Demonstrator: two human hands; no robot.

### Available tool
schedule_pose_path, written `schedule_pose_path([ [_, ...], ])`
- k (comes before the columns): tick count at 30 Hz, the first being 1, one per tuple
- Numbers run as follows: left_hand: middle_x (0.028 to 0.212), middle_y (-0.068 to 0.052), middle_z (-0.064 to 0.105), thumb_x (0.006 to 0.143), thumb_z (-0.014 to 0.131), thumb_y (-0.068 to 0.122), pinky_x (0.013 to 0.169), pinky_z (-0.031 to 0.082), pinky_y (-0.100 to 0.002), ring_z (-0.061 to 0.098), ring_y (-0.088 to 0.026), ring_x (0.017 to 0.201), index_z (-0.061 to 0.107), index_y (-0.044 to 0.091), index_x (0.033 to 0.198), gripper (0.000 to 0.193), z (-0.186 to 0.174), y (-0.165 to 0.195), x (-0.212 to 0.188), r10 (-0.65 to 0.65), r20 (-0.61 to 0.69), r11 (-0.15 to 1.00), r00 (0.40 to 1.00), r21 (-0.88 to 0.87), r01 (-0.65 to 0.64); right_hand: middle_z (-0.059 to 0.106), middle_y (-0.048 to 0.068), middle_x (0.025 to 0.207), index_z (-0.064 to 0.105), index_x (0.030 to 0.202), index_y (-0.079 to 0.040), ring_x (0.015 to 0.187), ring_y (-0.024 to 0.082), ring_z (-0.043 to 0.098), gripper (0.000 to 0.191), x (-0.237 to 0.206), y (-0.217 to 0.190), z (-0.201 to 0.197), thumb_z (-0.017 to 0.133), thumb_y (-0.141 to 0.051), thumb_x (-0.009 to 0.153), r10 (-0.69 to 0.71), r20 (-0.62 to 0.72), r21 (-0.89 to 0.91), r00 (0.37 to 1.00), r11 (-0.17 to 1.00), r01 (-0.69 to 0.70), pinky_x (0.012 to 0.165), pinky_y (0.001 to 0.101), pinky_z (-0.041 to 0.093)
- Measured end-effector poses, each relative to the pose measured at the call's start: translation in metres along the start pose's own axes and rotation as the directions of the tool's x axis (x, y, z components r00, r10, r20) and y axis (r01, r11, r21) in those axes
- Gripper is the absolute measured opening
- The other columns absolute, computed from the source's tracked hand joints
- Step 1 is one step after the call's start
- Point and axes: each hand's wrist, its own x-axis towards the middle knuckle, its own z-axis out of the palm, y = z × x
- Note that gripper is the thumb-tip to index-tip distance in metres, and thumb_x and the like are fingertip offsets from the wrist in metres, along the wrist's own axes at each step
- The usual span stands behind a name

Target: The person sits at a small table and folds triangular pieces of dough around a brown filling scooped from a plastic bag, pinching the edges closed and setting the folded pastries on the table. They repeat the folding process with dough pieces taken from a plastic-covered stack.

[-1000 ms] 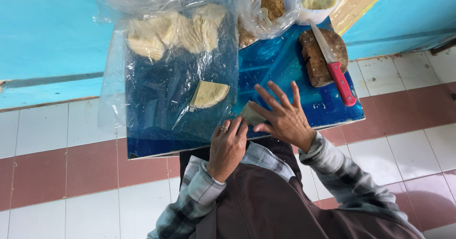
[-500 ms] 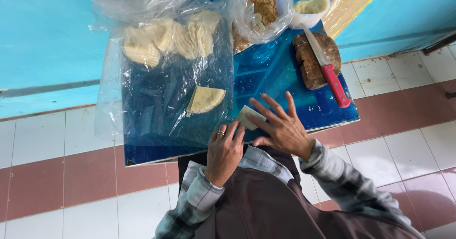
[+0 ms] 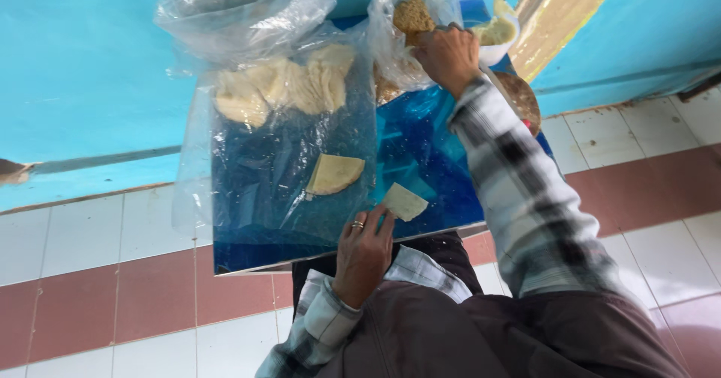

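My left hand, a ring on one finger, rests at the near edge of the blue tabletop. Its fingertips pinch a small pale triangular dough sheet. My right hand is stretched to the far side, in the mouth of a clear bag. There its fingers are closed on a brown crumbly lump of filling. A folded pale half-moon pastry lies on a clear plastic sheet just beyond my left hand.
A heap of pale dough sheets lies under crumpled plastic at the far left. A white bowl of yellowish paste stands far right. My right sleeve partly hides a brown round board. White and reddish floor tiles surround the table; a turquoise wall is behind.
My right hand left the dough sheet beside my left hand and reached up to the bag of brown filling. My left hand stayed on the sheet. The knife is now hidden.
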Motion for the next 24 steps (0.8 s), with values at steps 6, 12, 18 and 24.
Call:
schedule_pose_path([
  [6, 0.131, -0.013, 0.062, 0.092, 0.068, 0.01, 0.09, 0.051, -0.042, 0.061, -0.029, 0.113, 0.063, 0.001, 0.124, 0.033, -0.001, 0.0, -0.001, -0.004, 0.037, 0.999, 0.999, -0.038, 0.006, 0.07, 0.012, 0.08, 0.079, 0.088, -0.012, 0.079, 0.031, 0.068, 0.017, 0.045, 0.026, 0.057, 0.078, -0.024, 0.075, 0.202, 0.285, -0.303, 0.937, 0.946, -0.112, 0.066, 0.0447, 0.046],
  [12, 0.13, -0.015, 0.063, 0.092, 0.067, 0.01, 0.093, 0.05, -0.044, 0.061, -0.03, 0.112, 0.063, 0.003, 0.126, 0.035, -0.001, -0.002, -0.004, 0.012, 0.006, 0.998, 1.0, -0.06, -0.011, 0.066, 0.004, 0.073, 0.079, 0.086, -0.02, 0.073, 0.022, 0.06, 0.01, 0.04, 0.053, 0.05, 0.069, -0.021, 0.088, 0.008, 0.017, -0.472, 1.0, 0.882, 0.001, 0.072, 0.0394, 0.042],
  [18, 0.123, -0.015, 0.065, 0.094, 0.064, 0.007, 0.088, 0.053, -0.044, 0.065, -0.033, 0.107, 0.063, 0.002, 0.127, 0.033, -0.003, -0.001, 0.0, -0.067, -0.03, 0.979, 0.997, -0.193, 0.06, 0.067, 0.006, 0.07, 0.083, 0.092, -0.023, 0.059, 0.023, 0.057, 0.023, 0.032, 0.045, 0.048, 0.062, -0.013, 0.09, 0.247, 0.212, -0.068, 0.946, 0.969, -0.238, 0.053, 0.0384, 0.039],
  [24, 0.103, -0.012, 0.06, 0.097, 0.065, 0.01, 0.075, 0.053, -0.04, 0.066, -0.028, 0.092, 0.065, 0.002, 0.113, 0.019, -0.004, -0.001, 0.009, -0.153, -0.091, 0.988, 0.984, -0.04, 0.15, 0.072, 0.012, 0.075, 0.083, 0.094, -0.018, 0.063, 0.03, 0.067, 0.015, 0.018, 0.06, 0.042, 0.068, -0.018, 0.092, 0.301, -0.082, 0.018, 0.95, 0.953, -0.301, 0.056, 0.0432, 0.051],
])
